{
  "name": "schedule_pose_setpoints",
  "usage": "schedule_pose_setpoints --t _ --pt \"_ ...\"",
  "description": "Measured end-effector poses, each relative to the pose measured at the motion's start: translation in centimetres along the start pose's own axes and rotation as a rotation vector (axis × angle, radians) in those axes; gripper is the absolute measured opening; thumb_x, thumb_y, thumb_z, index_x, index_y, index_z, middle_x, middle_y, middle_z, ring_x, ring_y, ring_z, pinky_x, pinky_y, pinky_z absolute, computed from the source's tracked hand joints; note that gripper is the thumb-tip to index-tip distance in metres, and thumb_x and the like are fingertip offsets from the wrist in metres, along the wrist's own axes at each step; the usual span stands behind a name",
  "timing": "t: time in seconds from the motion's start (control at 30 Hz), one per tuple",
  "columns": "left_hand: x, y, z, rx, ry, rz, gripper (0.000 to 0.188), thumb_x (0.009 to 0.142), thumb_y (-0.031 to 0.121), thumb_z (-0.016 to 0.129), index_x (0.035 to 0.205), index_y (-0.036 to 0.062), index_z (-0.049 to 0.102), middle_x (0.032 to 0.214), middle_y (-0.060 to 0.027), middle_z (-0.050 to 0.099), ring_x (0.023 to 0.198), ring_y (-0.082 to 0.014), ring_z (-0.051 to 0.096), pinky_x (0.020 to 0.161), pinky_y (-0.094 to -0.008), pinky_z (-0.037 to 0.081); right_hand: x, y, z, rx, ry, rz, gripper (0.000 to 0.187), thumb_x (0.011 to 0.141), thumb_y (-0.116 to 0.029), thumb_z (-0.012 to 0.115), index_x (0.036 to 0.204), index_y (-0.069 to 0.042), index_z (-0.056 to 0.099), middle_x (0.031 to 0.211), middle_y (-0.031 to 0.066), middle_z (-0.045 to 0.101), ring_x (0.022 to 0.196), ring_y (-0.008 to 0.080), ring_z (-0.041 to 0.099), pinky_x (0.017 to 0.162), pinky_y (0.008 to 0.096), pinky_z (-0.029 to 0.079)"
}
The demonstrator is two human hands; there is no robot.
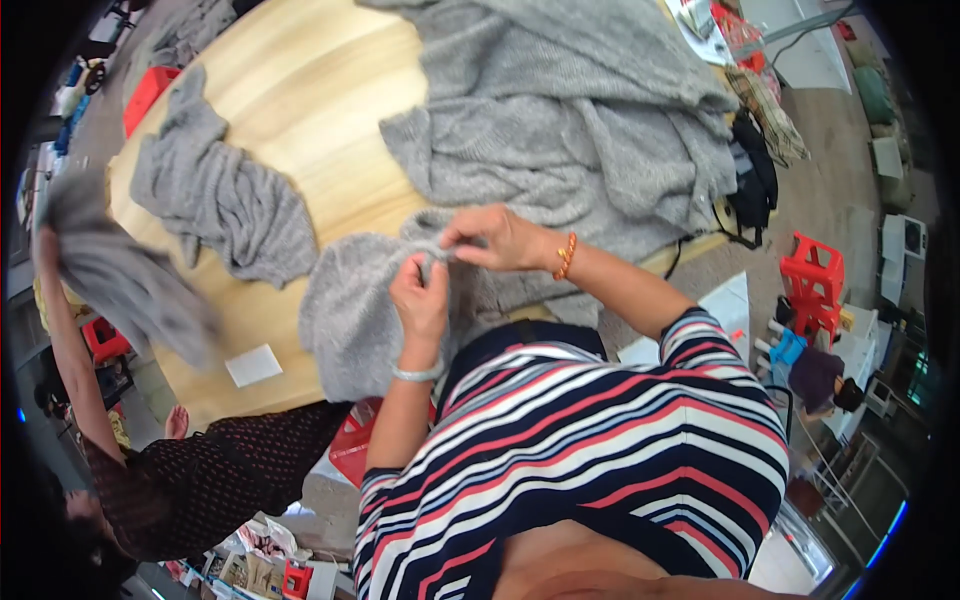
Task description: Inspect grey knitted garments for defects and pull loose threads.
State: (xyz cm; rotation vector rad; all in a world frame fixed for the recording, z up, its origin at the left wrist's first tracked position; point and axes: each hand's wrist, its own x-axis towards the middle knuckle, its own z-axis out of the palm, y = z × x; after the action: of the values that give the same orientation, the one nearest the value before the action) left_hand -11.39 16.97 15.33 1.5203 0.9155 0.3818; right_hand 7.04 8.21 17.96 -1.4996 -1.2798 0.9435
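Note:
A grey knitted garment point(345, 305) hangs over the near edge of the wooden table in front of me. My left hand point(420, 298), with a pale bangle at the wrist, is closed, its thumb and fingers pinching the knit at the garment's upper edge. Close beside it on the right, my right hand point(500, 238) pinches the same edge. An orange beaded bracelet point(566, 256) circles that wrist. Whether anything small sits between my fingertips is too fine to make out. Beyond my right hand lies a large heap of grey knitwear point(570, 150).
Another grey knit piece point(225, 195) lies on the pale wooden table point(310, 70), with a white paper point(254, 366) near its edge. At left, a co-worker in a dark dotted dress point(230, 470) holds up a blurred grey garment point(125, 265). Red stools point(812, 275) stand at right.

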Motion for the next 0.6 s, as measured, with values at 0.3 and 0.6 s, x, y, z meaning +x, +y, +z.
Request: schedule_pose_setpoints --t 0.3,0.6 --pt "0.8 3.6 -1.4 0.04 -0.01 0.185 0.015 0.081 -0.002 0.066 0.095 0.002 0.067 0.082 -0.0011 0.065 0.069 -0.006 0.058 0.063 -0.0201 0.047 0.3 -1.0 0.5 0.031 0.045 -0.062 0.019 0.079 -0.007 0.067 0.097 -0.001 0.066 0.086 0.012 0.067 0.074 0.0199 0.065 0.068 0.0302 0.052" --pt "0.9 3.0 -2.4 -0.286 -0.154 -0.012 0.013 0.086 -0.002 0.064 0.099 -0.0003 0.064 0.083 -0.0038 0.067 0.069 -0.0075 0.063 0.063 -0.0201 0.052 -0.5 -0.4 1.3 0.111 0.068 0.054 0.023 0.081 -0.011 0.067 0.103 -0.002 0.069 0.085 0.0108 0.066 0.074 0.0174 0.063 0.067 0.0291 0.05"
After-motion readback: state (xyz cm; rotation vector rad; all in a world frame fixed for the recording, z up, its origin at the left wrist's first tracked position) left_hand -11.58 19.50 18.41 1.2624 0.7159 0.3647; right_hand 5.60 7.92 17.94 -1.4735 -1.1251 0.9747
